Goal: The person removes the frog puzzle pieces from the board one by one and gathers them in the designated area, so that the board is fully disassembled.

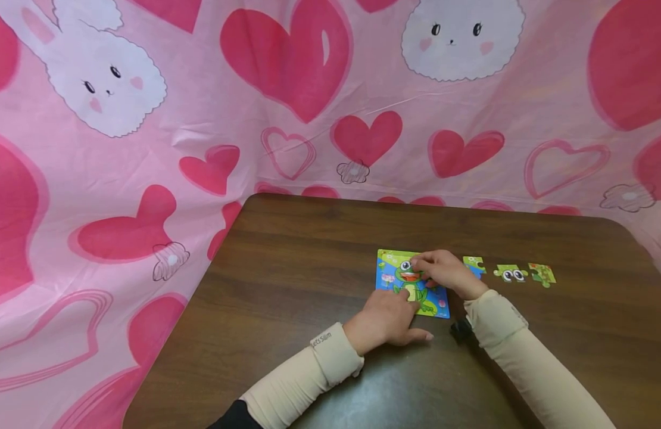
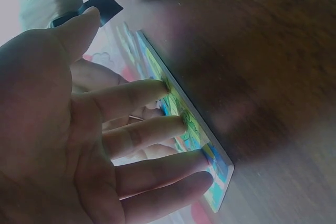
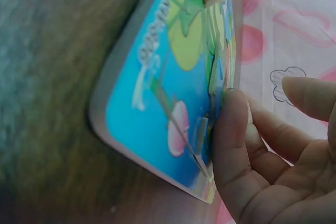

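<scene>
A frog jigsaw puzzle (image 1: 385, 298) in a flat square tray lies on the table, its blue corner (image 3: 131, 114) large in the right wrist view. My left hand (image 1: 386, 319) rests its fingertips on the puzzle's near edge; the left wrist view shows those fingers extended, the thumb held apart. Over the puzzle's upper right is my right hand (image 1: 445, 271). One of its digits (image 3: 231, 119) touches the puzzle, another (image 3: 304, 90) stands apart, and the rest are bent. No piece shows between them. Thin raised piece edges (image 3: 202, 135) show beside that touching digit. My right hand covers part of the frog.
Right of the puzzle, loose pieces lie in a row: a blue-green piece (image 1: 474, 266), a piece with two eyes (image 1: 511, 274) and a green-orange piece (image 1: 542, 274). A pink heart-patterned cloth (image 1: 309, 155) hangs behind the brown table (image 1: 287, 250).
</scene>
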Tool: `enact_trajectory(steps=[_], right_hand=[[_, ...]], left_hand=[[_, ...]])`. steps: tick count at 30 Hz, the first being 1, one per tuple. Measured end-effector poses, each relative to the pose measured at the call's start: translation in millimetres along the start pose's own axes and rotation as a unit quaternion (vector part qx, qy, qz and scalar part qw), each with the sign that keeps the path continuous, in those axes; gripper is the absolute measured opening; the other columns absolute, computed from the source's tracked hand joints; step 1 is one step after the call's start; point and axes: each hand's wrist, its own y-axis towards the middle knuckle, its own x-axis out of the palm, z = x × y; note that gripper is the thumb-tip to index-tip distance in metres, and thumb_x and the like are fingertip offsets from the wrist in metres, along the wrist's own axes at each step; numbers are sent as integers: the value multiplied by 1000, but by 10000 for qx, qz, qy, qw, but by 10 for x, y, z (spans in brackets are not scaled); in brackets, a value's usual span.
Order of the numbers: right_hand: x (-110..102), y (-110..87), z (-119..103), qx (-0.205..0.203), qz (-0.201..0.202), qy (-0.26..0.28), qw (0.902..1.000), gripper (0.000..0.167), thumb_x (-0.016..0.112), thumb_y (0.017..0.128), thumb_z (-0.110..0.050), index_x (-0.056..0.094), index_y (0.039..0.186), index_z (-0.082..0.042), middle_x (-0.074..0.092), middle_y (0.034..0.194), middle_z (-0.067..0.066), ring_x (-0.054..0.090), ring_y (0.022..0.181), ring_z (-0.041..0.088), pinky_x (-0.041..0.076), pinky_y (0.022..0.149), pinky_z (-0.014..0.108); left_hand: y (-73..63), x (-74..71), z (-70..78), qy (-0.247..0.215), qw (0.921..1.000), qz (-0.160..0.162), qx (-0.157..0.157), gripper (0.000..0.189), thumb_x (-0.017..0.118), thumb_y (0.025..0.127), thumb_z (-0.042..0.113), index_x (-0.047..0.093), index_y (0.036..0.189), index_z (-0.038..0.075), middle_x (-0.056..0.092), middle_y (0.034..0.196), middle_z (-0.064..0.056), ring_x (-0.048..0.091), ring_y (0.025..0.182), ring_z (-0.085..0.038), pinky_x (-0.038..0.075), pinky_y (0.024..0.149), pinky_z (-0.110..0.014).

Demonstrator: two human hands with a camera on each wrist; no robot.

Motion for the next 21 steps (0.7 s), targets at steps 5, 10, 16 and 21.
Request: enact_trajectory(steps=[5, 10, 16, 21], right_hand=[[13, -9, -4, -51, 25, -34, 10000, 47, 52, 107, -33, 60, 139, 1, 64, 123, 19, 59, 98, 25, 59, 79, 33], [17, -13, -12, -80, 36, -59, 9999, 47, 52, 107, -33, 60, 139, 1, 63, 125, 19, 59, 101, 25, 59, 79, 34], [29, 3, -27, -16, 22, -155, 9999, 45, 54, 106, -29, 58, 140, 1, 63, 128, 20, 59, 101, 25, 59, 80, 33], [36, 17, -45, 85, 4, -274, 9996, 43, 56, 105, -27, 60, 138, 0, 65, 124, 18, 59, 95, 22, 57, 77, 31]], left_hand=[[-11, -8, 5, 35, 10000, -22, -24, 70, 43, 90, 81, 56, 143, 38, 59, 137, 6, 64, 110, -14, 53, 82, -34], [-19, -17, 5, 39, 10000, -18, -13, 69, 43, 90, 81, 57, 143, 38, 59, 137, 6, 64, 111, -14, 53, 83, -34], [-6, -14, -4, 17, 10000, -18, -18, 69, 43, 90, 81, 56, 144, 38, 59, 138, 6, 64, 111, -14, 53, 84, -34], [-5, -14, -4, -13, 10000, -54, -12, 69, 43, 90, 80, 56, 144, 38, 59, 138, 6, 64, 109, -14, 53, 85, -34]])
